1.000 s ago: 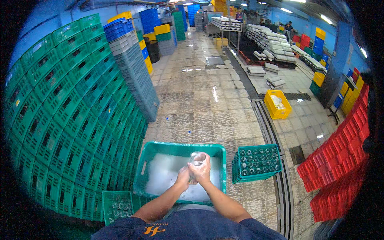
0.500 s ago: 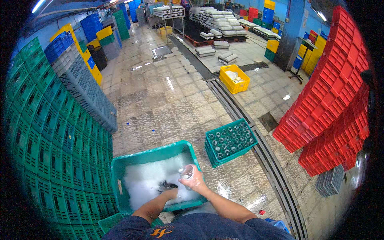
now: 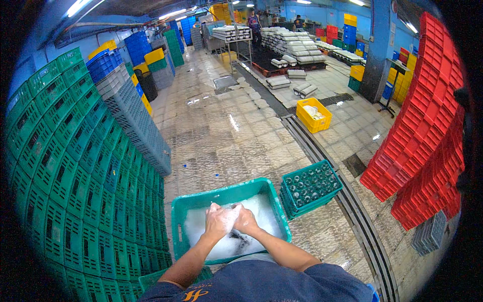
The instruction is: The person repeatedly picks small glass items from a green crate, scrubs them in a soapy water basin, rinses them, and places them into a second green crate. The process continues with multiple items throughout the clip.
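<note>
Both hands meet above the white suds [image 3: 268, 214] in a green plastic tub [image 3: 177, 224]. My left hand [image 3: 219, 221], covered in foam, is closed, with its fingers curled in front of the right. What it holds is hidden by the foam and fingers. My right hand [image 3: 245, 220] is closed against it, around a drinking glass that is almost wholly hidden between the two hands. Below the hands, a dark patch shows in the suds. Right of the tub stands a green crate [image 3: 302, 210] filled with rows of clear glasses [image 3: 313, 184].
Tall stacks of green crates [image 3: 75, 201] and grey crates [image 3: 133, 121] rise at left, red crates [image 3: 417, 110] at right. A yellow crate [image 3: 314, 121] with white items stands ahead on the wet tiled floor [image 3: 216, 136]. A floor channel [image 3: 352, 206] runs past the glasses. People [image 3: 255, 25] stand far off.
My left hand has come up out of the suds, foamy, and met my right hand around the glass. The view has tilted up, and the scene sits further right.
</note>
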A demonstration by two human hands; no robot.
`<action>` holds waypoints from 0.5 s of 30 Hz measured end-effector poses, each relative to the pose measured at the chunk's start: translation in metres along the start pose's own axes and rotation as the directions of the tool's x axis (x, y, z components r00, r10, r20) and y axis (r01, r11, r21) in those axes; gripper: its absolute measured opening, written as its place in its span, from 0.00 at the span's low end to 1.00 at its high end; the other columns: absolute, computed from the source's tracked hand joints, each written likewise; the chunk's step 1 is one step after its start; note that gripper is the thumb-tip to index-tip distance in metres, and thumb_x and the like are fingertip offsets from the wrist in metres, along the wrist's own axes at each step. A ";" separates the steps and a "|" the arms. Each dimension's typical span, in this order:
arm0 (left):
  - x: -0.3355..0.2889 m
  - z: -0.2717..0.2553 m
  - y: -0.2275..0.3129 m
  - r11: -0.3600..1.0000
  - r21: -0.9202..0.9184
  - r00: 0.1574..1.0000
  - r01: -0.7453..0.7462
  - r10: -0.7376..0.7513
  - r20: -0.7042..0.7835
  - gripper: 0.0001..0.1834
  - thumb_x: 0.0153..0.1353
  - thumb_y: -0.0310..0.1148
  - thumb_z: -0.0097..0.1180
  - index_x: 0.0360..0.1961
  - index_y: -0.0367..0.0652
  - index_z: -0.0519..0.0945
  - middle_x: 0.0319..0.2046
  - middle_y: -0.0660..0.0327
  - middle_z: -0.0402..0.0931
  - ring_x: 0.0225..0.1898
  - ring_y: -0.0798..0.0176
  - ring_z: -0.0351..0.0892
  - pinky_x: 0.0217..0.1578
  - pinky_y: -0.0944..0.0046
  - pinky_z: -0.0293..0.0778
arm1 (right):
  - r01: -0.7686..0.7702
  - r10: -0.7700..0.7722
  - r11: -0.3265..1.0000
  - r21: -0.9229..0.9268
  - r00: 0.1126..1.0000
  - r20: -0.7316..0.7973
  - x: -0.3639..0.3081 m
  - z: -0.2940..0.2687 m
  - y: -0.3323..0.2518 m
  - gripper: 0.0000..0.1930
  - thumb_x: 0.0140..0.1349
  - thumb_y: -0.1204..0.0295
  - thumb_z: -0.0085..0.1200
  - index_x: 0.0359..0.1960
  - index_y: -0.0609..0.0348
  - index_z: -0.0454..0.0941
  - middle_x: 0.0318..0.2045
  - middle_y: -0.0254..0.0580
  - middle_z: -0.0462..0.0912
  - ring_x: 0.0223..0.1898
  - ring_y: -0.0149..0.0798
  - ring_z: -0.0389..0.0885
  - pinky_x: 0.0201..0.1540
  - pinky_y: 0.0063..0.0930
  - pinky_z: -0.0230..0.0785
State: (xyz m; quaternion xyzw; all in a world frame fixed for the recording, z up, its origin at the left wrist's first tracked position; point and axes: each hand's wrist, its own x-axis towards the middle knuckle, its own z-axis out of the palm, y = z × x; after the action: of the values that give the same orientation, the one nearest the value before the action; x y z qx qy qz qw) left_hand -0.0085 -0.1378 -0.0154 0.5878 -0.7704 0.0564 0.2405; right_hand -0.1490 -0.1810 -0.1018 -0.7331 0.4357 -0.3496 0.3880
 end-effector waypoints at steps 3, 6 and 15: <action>-0.020 0.008 -0.022 0.990 -0.088 0.991 0.111 -0.103 0.084 0.09 0.63 0.43 0.62 0.31 0.50 0.84 0.27 0.57 0.84 0.28 0.51 0.80 0.34 0.50 0.75 | 0.227 -0.225 0.974 -0.006 0.970 0.092 -0.006 0.022 -0.012 0.31 0.50 0.55 0.70 0.53 0.58 0.76 0.39 0.58 0.87 0.43 0.60 0.87 0.49 0.50 0.79; -0.046 0.026 -0.046 0.870 -0.296 0.917 0.394 -0.394 0.062 0.17 0.61 0.46 0.66 0.31 0.41 0.83 0.30 0.53 0.86 0.33 0.51 0.85 0.37 0.54 0.81 | 0.118 -0.098 0.989 -0.085 0.973 0.207 -0.009 0.027 -0.027 0.28 0.49 0.56 0.68 0.49 0.58 0.76 0.39 0.58 0.86 0.44 0.60 0.86 0.49 0.50 0.79; -0.076 0.018 -0.067 -0.196 -0.739 0.678 0.644 -0.302 0.671 0.11 0.54 0.34 0.66 0.39 0.44 0.86 0.36 0.63 0.84 0.36 0.60 0.83 0.36 0.54 0.77 | 0.412 -0.260 0.888 -0.202 0.814 0.520 0.025 0.018 -0.033 0.36 0.46 0.40 0.72 0.47 0.55 0.80 0.45 0.53 0.86 0.46 0.60 0.85 0.50 0.51 0.78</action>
State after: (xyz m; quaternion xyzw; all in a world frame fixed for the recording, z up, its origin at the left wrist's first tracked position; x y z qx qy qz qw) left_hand 0.0636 -0.0982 -0.0772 0.5037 -0.3232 -0.6499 0.4684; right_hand -0.1121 -0.1889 -0.0769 -0.9131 0.2365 -0.1493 0.2965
